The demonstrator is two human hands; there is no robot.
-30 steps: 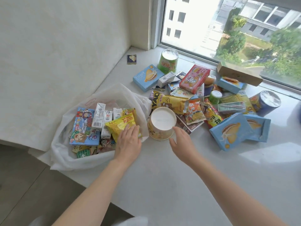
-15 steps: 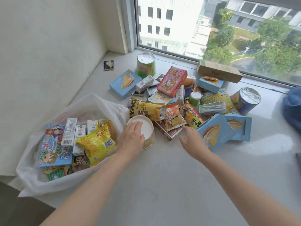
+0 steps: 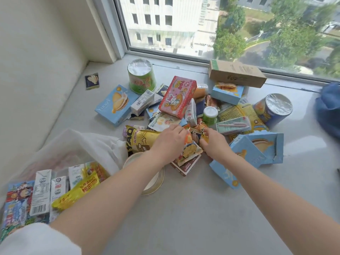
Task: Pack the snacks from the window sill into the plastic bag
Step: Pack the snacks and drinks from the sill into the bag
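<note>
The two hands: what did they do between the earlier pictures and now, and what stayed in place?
The left hand left the plastic bag, passed over the white-lidded cup and reached forward into the pile. The right hand also went forward from beside the cup; its fingers now close on an orange snack packet. Cup, bagged snacks and pile stayed put.

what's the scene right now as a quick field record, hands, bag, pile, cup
left hand: on the small orange snack packets in the pile, grip unclear
right hand: fingers curled on the same packets
plastic bag: open at left, holds milk cartons and a yellow packet
paper cup: on the window sill beside the bag, under the left forearm
pile: many boxes, tubs and packets not yet packed
</note>
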